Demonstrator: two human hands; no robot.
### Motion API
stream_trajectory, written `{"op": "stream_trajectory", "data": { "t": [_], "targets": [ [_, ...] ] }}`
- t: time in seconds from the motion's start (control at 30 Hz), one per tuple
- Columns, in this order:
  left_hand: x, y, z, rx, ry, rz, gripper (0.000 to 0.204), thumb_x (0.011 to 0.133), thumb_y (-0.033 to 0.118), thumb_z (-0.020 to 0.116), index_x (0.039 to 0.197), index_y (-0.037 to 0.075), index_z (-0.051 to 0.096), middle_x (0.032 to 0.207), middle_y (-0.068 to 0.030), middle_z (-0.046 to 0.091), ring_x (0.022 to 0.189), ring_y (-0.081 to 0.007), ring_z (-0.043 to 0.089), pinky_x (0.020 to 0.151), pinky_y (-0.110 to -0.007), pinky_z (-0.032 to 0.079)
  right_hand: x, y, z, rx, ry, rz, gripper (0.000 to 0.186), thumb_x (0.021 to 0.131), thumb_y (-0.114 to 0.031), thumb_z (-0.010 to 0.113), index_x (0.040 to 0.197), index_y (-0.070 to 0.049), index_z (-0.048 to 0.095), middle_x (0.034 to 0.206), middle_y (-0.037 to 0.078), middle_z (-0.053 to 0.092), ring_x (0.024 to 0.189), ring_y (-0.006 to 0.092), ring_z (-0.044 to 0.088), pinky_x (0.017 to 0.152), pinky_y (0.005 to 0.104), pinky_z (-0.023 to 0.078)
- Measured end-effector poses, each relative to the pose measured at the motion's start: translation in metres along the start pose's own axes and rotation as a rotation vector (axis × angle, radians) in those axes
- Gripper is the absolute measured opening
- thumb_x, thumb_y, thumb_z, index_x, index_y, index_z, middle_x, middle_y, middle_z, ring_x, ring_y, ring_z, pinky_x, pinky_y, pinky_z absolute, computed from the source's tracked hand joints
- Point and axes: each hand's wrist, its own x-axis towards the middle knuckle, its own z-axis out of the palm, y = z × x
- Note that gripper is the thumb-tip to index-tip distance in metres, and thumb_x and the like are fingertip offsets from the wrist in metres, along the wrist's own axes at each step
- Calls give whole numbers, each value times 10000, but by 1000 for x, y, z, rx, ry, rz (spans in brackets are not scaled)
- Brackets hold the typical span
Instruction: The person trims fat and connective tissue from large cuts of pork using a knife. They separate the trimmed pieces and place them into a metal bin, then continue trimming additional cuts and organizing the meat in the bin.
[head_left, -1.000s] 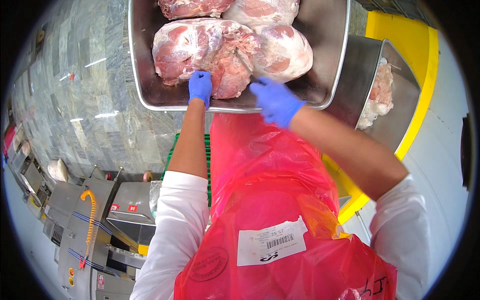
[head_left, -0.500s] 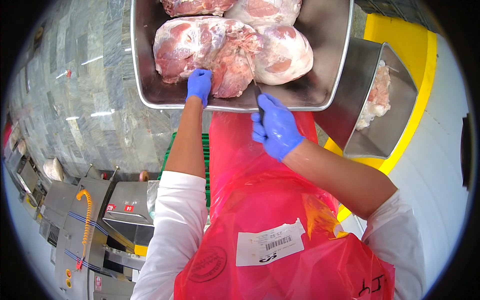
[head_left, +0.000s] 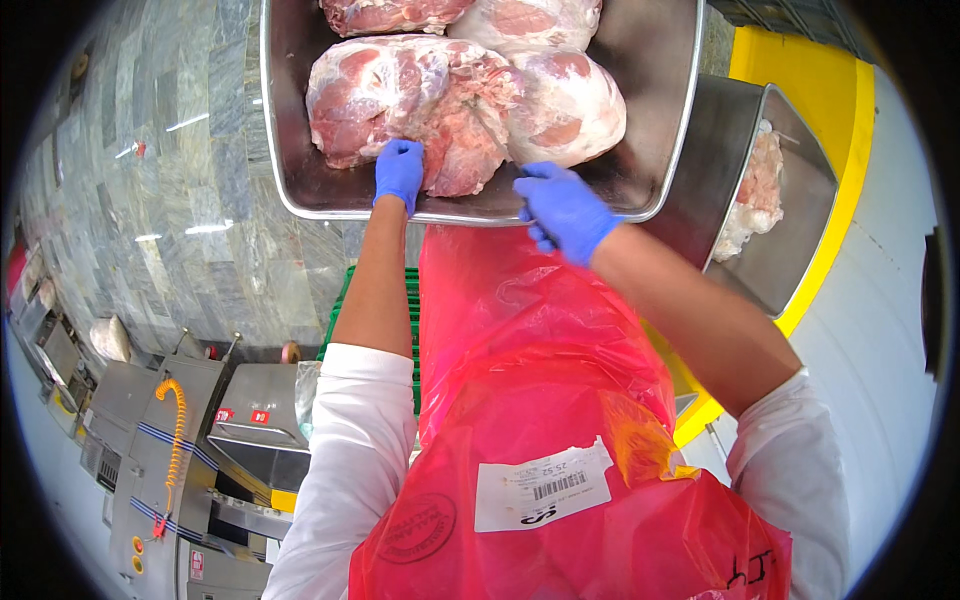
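A large piece of raw meat (head_left: 375, 100), red with white fat, lies in a deep steel tub (head_left: 330, 211). My left hand (head_left: 400, 174), in a blue glove, is closed on the meat's near edge, by a loosened reddish flap (head_left: 462, 150). In my gloved right hand (head_left: 568, 208) is a knife (head_left: 488, 128); its thin blade points up and left across the flap, and its handle is mostly hidden by my fingers. Touching the flap's right side is a paler, fat-covered piece of meat (head_left: 570, 110).
More meat (head_left: 525, 22) fills the tub's far end. To the right, a smaller steel bin (head_left: 800, 215) holds pale fat trimmings (head_left: 752, 190) beside a yellow-edged surface (head_left: 850, 150). A green plastic crate (head_left: 343, 310) shows beneath my left arm. Steel machinery (head_left: 150, 480) stands at lower left.
My right hand has moved up and to the right with the knife, whose blade now lies more slanted across the flap. My left hand keeps its place on the meat.
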Motion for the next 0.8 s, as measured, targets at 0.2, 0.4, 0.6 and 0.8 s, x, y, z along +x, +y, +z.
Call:
{"op": "stream_trajectory", "data": {
  "t": [0.2, 0.4, 0.6, 0.8],
  "targets": [
    [6, -1, -5, -28, -32, -68, 174, 909, 174, 686, 960, 13, 729, 855, -45, 693, 789, -123, 581, 744, -317, 507, 33, 9, 66, 465, 58, -19, 340, 1035, -272, 565, 1326, -108, 501, 751, 44, 503, 536, 164, 453, 435, 332, 369],
    [2, -4, -2, 10, -5, -2, 151, 927, 171, 678, 955, 27, 712, 849, -51, 690, 786, -128, 586, 739, -315, 503, -6, -3, 4, 155, 87, -18, 402, 1039, -300, 564, 1421, -174, 551, 735, 29, 468, 514, 129, 391, 434, 308, 349],
    [4, -6, 1, 152, 2, 86, 177, 936, 185, 667, 934, 9, 687, 850, -96, 706, 777, -151, 602, 763, -346, 524, 6, -60, -66, -713, -41, -87, 426, 1039, -300, 542, 1443, -181, 611, 749, 80, 567, 571, 195, 524, 498, 369, 456],
    [-4, -3, 0, 121, 28, 97, 171, 937, 180, 664, 929, 10, 683, 832, -104, 705, 766, -158, 610, 756, -357, 531, 31, -99, -31, -1852, -117, -571, 334, 1004, -234, 531, 1193, -25, 710, 1053, 283, 704, 955, 477, 691, 905, 495, 554]
  ]
}}
